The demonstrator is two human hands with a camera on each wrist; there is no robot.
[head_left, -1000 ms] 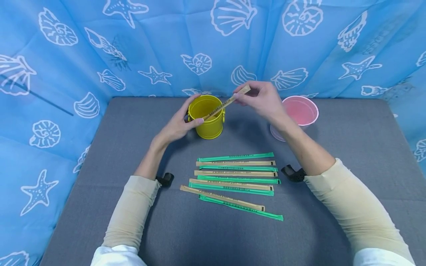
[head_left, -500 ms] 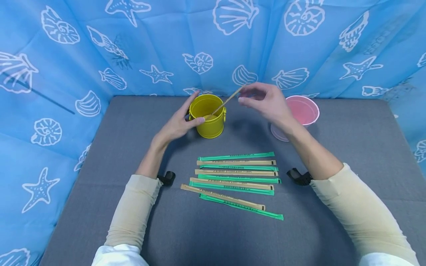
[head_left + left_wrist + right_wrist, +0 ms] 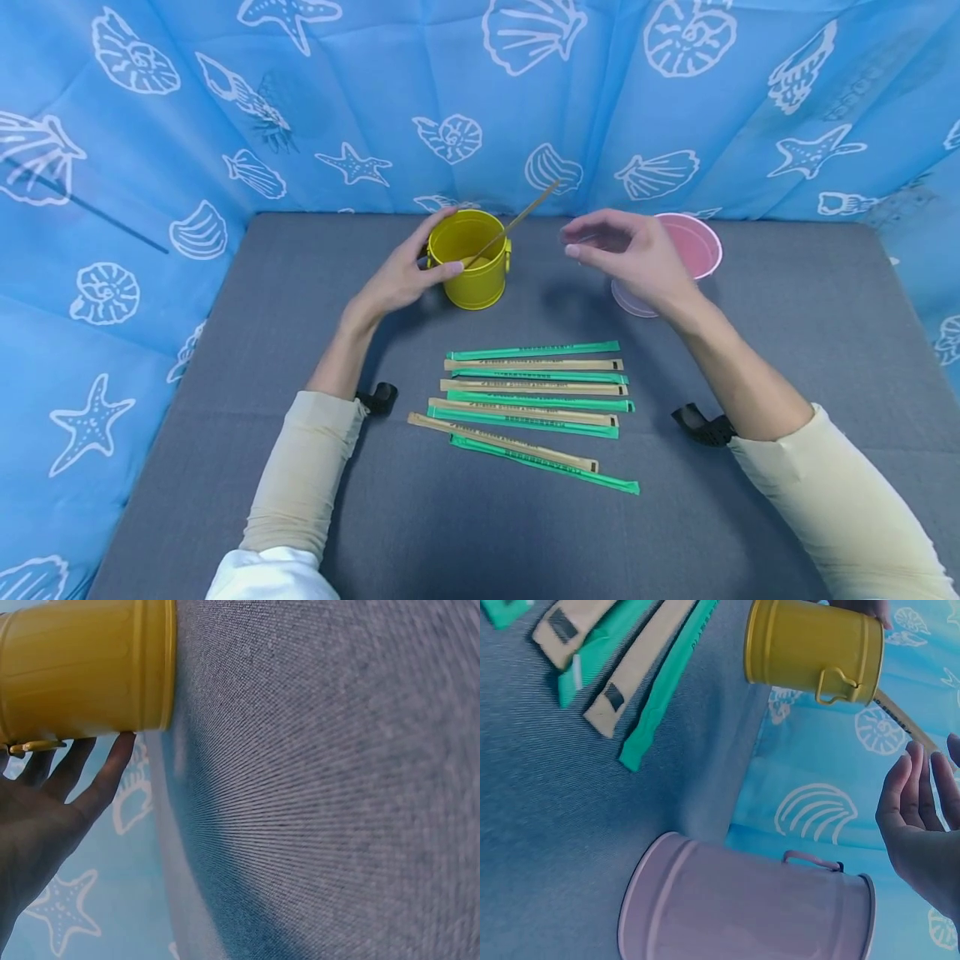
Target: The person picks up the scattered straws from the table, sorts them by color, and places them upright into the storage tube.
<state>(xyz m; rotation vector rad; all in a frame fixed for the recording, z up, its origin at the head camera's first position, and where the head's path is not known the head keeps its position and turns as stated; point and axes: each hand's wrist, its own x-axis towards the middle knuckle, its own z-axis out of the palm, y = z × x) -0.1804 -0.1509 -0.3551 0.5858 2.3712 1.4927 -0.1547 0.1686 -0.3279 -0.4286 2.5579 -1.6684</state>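
My left hand [image 3: 405, 271] holds the yellow bucket [image 3: 476, 287], its thumb at the near rim and its fingers around the far left side. In the left wrist view, fingertips touch the side of the bucket [image 3: 82, 667]. A slim tan wrapped stick, like a wrapped straw [image 3: 517, 219], leans inside the bucket, its upper end out past the right rim. Right of it, my right hand [image 3: 633, 250] hovers with loosely bent fingers and nothing between them. In the right wrist view that hand [image 3: 922, 817] is apart from the bucket, near the stick's upper end.
A pink bucket [image 3: 693, 246] stands behind the right hand, partly hidden by it. Several green wrapped sticks [image 3: 532, 350] and tan ones [image 3: 536, 365] lie roughly in rows on the grey table [image 3: 480, 533]. A blue shell-patterned curtain [image 3: 465, 75] hangs behind and at the sides.
My right hand has let go of the tan wrapped stick and moved right, away from the yellow bucket. The stick now leans on the rim. The left hand keeps its place.
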